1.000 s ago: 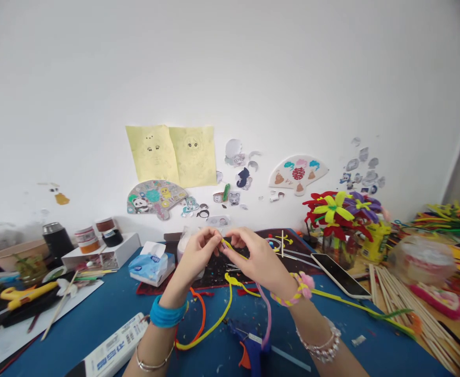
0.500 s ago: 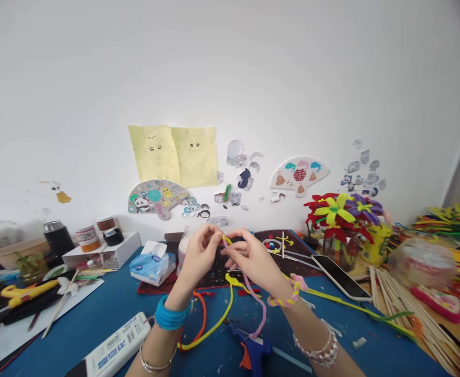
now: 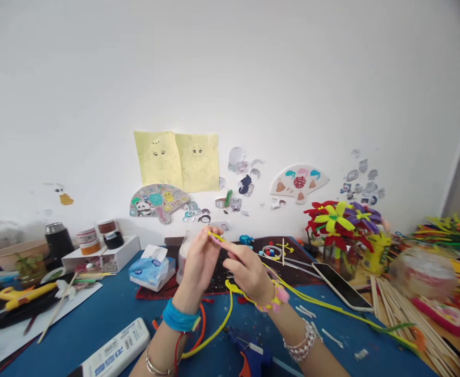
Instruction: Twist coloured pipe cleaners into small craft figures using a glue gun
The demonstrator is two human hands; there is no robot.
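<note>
Apparently twisting is in hand; a yellow pipe cleaner [image 3: 216, 237] is held up above a dark mat [image 3: 298, 247]; the left hand [image 3: 200, 267] pinches it; the half-closed right hand [image 3: 249, 272] hides its grip; more winding looks called for.

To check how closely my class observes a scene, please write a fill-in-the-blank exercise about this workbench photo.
1. The left hand pinches a fuzzy yellow ____ in its fingers, with the right hand close beside it.
2. The wide wristband on the left wrist is ____ in colour.
3. The smartphone lies to the ____ of the hands.
4. The paper cutout with the red symbol on the wall is shaped like a ____.

Missing words: pipe cleaner; blue; right; fan.
</note>
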